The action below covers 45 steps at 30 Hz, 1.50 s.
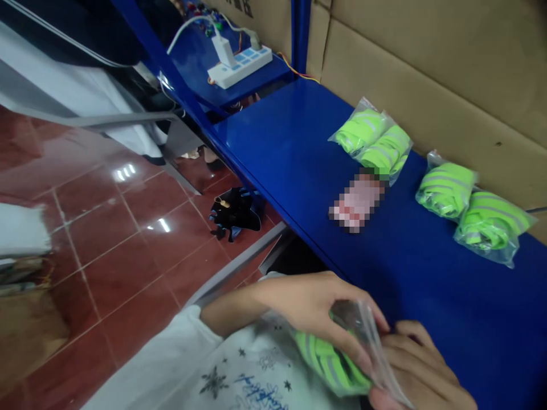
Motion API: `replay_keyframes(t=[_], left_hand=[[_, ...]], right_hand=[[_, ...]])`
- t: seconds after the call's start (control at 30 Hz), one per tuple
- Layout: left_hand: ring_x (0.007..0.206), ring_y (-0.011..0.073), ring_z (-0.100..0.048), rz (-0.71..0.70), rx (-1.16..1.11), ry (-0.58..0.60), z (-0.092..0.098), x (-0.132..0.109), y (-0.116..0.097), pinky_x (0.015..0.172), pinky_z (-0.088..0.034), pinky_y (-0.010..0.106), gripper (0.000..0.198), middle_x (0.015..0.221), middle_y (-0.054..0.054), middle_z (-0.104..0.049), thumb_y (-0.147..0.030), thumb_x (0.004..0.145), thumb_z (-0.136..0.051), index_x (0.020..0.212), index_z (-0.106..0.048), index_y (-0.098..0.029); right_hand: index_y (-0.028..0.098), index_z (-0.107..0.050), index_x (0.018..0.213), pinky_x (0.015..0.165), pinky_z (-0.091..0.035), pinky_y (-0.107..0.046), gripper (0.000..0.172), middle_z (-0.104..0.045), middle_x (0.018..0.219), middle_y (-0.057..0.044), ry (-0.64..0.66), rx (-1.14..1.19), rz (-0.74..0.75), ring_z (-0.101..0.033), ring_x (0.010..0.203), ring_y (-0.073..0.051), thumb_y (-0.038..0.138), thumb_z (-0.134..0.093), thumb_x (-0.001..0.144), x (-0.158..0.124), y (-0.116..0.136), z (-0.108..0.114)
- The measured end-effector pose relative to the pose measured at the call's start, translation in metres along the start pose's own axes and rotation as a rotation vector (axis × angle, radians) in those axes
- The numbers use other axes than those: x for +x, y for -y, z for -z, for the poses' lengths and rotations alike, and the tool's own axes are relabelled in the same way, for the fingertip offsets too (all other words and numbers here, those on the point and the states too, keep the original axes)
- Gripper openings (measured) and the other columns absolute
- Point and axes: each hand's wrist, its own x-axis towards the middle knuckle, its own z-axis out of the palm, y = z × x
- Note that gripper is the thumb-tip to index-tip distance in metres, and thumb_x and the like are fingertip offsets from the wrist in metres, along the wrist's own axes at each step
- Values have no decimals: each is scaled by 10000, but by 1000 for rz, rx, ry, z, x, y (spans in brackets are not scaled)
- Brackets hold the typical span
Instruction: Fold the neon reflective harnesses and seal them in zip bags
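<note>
Close to my body I hold a clear zip bag (376,341) with a rolled neon-green reflective strap (331,364) inside it. My left hand (318,310) is curled around the bag near its opening, its thumb and fingers on the plastic. On the other side, my right hand (421,364) is closed on the zip edge, with some of its fingertips hidden. The bag is tilted, and its lower part rests near my shirt.
Bagged green rolls (376,139) lie on the blue table (273,136) by a cardboard wall, with more bagged rolls (470,205) to their right. A pixelated phone-shaped object (358,202) lies nearer. A power strip (241,65) sits at the far end. Black items (235,213) are on the tiled floor.
</note>
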Motion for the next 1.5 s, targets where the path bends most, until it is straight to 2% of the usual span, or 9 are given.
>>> replay_keyframes(t=[0.13, 0.27, 0.37, 0.5, 0.6, 0.77, 1.07, 1.23, 1.5], left_hand=[[1095, 168, -717, -21, -178, -171, 6, -9, 6, 968, -555, 271, 280, 1196, 49, -761, -251, 882, -778, 1156, -739, -209], [1106, 188, -733, -46, -239, -263, 9, -15, 0, 979, -573, 312, 371, 1168, 84, -773, -208, 914, -729, 1281, -674, -197], [1078, 194, -748, -47, -209, -302, 12, -15, 0, 953, -589, 305, 362, 1129, 69, -788, -183, 886, -753, 1245, -707, -203], [1017, 204, -756, -67, -110, -326, 16, -15, 4, 890, -603, 292, 133, 1068, 78, -800, -242, 917, -738, 1005, -810, -173], [1018, 205, -761, -174, -98, -404, 17, -16, 5, 893, -609, 295, 159, 1065, 78, -801, -190, 953, -684, 1043, -814, -186], [1154, 245, -730, -262, 27, -342, 24, -23, 6, 1024, -586, 337, 214, 1124, 94, -786, -149, 948, -672, 1105, -809, -196], [966, 238, -768, -190, -51, -505, 27, -21, 26, 853, -623, 324, 251, 1055, 108, -797, -353, 993, -637, 1064, -815, -190], [920, 210, -763, -304, 78, -597, 20, -13, 31, 821, -598, 309, 241, 983, 73, -802, -347, 1011, -608, 1032, -815, -227], [674, 140, -665, -359, 406, -786, 23, -8, 39, 643, -493, 261, 300, 739, 41, -726, -392, 992, -636, 819, -750, -174]], right_hand=[[350, -717, 958, 752, -500, -429, 62, -748, 826, 14, -40, -74, 16, -731, 823, -264, 347, -725, 896, 9, -6, 9], [317, -715, 1084, 888, -526, -445, 222, -647, 1203, -101, -413, -112, -361, -636, 1121, -327, 404, -732, 881, 0, -12, -2], [288, -693, 1044, 759, -558, -347, 157, -677, 1040, -76, -444, 68, -538, -664, 920, -253, 332, -729, 898, -5, -12, -13], [263, -692, 950, 708, -553, -300, 106, -676, 904, -44, -536, 183, -498, -651, 827, -210, 253, -765, 874, -3, -5, -20], [244, -709, 1052, 695, -541, -279, 204, -692, 925, -38, -463, 201, -449, -658, 821, -190, 270, -786, 865, 1, -3, -21], [202, -685, 816, 607, -477, -276, 114, -668, 763, -17, -429, 254, -413, -621, 681, -158, 121, -716, 891, 6, -3, -23], [245, -703, 1071, 778, -525, -332, 206, -662, 1016, -52, -623, 170, -389, -641, 953, -204, 123, -707, 905, 15, -3, -24], [307, -691, 1256, 932, -481, -435, 397, -580, 1281, -93, -420, -252, -198, -561, 1168, -264, 103, -694, 915, 27, 3, -25], [190, -649, 1114, 862, -466, -363, 161, -713, 957, -23, -79, -153, -68, -653, 899, -163, 152, -679, 960, 34, -4, -13]])
